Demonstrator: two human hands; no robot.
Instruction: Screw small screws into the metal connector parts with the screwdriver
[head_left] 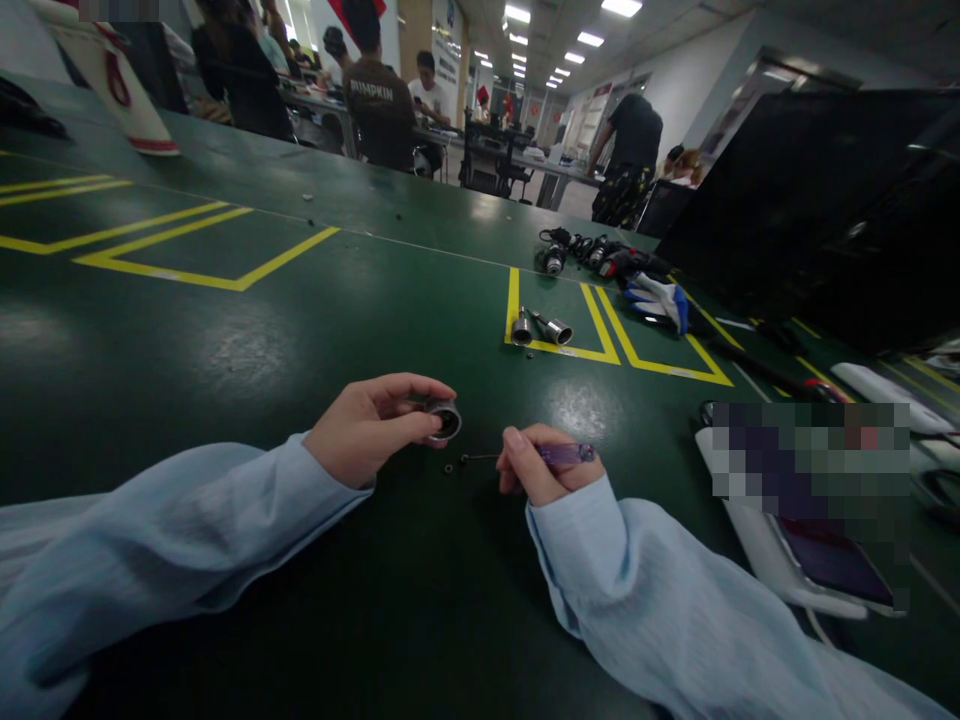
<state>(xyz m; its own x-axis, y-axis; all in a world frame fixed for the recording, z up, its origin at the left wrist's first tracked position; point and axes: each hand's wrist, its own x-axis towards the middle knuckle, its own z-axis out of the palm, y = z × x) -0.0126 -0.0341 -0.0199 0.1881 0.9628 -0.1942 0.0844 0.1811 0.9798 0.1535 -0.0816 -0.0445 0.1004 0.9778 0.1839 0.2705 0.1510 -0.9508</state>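
Observation:
Between the thumb and fingers of my left hand is a round metal cup-shaped part, its open end turned toward the right. My right hand is closed around the purple see-through handle of a screwdriver. The thin shaft points left, and at its tip sits a tiny dark piece, too small to make out. Just left of that tip, a small ring like a nut lies on the green table. The two hands are apart, with the screwdriver tip below the metal part.
Two metal cup-shaped parts with stems lie inside a yellow taped outline. Behind them are dark tools with cables and a blue-white glove. A phone rests at right, near a large black screen. People sit and stand farther back.

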